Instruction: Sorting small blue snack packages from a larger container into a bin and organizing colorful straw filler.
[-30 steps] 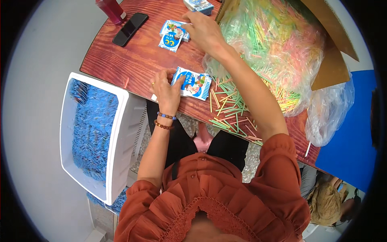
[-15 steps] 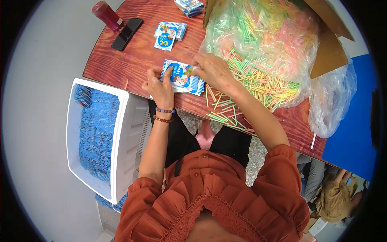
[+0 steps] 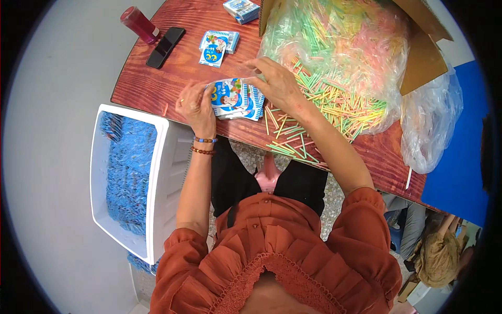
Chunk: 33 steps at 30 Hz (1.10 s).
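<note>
Several small blue-and-white printed packets point(image 3: 228, 104) lie overlapped in a stack at the table's front edge. My left hand point(image 3: 197, 109) is curled at their left side, thumb and fingers pinching the edge of the top packet. Over the right side reaches my right hand point(image 3: 281, 88), its thumb by the stack's upper edge and its fingers stretched apart from the thumb. Beside and below my right hand are many loose thin pastel sticks point(image 3: 334, 107) in green, yellow and pink, spilling from a clear plastic bag point(image 3: 293, 47).
A cardboard box point(image 3: 426, 65) surrounds the bag. Farther back lie more packets point(image 3: 213, 55), a bundle point(image 3: 241, 10), a black phone point(image 3: 166, 48) and a red bottle point(image 3: 139, 25). A white bin point(image 3: 157, 183) with blue packets stands left; a crumpled plastic bag point(image 3: 431, 131) lies right.
My left hand has shifted slightly left, and its thumb has drawn back toward the packet's edge. The top packet has turned and slid left, uncovering others beneath. My right hand's fingers have spread upward.
</note>
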Tool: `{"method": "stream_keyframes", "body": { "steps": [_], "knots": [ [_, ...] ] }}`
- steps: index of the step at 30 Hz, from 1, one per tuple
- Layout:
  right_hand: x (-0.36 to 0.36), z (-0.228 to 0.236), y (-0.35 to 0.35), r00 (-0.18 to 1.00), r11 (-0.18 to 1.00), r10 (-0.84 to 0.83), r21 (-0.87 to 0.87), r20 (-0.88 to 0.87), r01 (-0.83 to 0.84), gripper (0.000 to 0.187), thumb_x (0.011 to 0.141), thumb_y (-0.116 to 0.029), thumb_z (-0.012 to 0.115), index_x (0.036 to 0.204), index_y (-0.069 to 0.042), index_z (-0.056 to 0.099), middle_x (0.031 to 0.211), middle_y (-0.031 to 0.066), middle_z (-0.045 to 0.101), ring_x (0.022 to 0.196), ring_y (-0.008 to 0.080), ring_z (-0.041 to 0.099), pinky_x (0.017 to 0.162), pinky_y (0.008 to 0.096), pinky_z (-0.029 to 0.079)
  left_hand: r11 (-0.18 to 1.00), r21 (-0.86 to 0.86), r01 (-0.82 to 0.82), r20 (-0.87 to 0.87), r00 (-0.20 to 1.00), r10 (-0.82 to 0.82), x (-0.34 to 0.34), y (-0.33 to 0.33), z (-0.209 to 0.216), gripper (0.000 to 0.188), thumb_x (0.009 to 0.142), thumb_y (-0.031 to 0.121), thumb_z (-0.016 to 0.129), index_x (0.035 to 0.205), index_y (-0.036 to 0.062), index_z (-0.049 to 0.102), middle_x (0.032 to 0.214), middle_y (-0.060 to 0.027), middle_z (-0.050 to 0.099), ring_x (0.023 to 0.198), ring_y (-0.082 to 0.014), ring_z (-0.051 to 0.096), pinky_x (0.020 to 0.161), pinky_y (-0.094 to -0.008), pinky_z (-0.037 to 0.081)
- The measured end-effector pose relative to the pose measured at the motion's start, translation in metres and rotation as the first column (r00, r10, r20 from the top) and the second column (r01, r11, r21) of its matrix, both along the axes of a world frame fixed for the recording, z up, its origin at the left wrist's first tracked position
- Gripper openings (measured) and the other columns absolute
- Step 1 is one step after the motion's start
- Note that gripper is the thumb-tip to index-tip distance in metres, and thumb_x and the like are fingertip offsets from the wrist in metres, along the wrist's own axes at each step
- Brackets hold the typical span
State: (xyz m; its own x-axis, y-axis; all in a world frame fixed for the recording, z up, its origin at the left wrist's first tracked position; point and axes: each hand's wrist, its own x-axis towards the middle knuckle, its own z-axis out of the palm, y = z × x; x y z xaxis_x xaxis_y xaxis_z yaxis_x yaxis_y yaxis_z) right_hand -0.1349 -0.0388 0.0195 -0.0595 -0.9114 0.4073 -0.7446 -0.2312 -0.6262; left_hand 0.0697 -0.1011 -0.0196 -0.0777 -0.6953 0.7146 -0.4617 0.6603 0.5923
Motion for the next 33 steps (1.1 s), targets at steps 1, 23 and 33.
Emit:
{"method": "stream_keyframes", "body": {
  "steps": [1,23,33],
  "knots": [
    [0.001,0.0,0.001,1.0,1.0,-0.007,-0.003,0.0,0.007,0.031,0.088,-0.025,0.062,0.112,-0.005,0.062,0.105,0.0102,0.065,0.096,0.0269,0.063,0.08,0.0373,0.05,0.982,-0.188,-0.023,0.041,0.999,0.031,-0.001,-0.001,0.005,0.01,0.085,0.01,0.071,0.086,0.0009,0.065,0.078,-0.0018,0.06,0.083,-0.0092,0.056,0.074,-0.026,0.045],
    [-0.008,0.001,0.098,0.565,0.958,-0.109,0.238,0.818,-0.159,0.013,0.089,-0.013,0.068,0.082,-0.001,0.067,0.071,-0.0061,0.055,0.062,0.0006,0.042,0.053,0.0195,0.033,0.479,0.45,0.754,-0.879,0.468,0.089,-0.053,0.099,0.022,0.015,0.096,0.013,0.059,0.103,0.0011,0.064,0.099,-0.0034,0.068,0.085,-0.0096,0.064,0.077,-0.0273,0.053],
    [-0.04,0.005,0.118,0.821,0.968,0.252,-0.15,0.513,-0.203,0.028,0.083,0.001,0.059,0.11,-0.004,0.06,0.127,0.0125,0.052,0.122,0.0249,0.049,0.103,0.0379,0.037,0.255,0.407,0.877,-0.913,0.383,0.141,-0.059,0.11,0.03,0.033,0.1,0.025,0.052,0.118,-0.0012,0.057,0.111,-0.0095,0.065,0.097,-0.0202,0.065,0.082,-0.0375,0.055]
  ]
}}
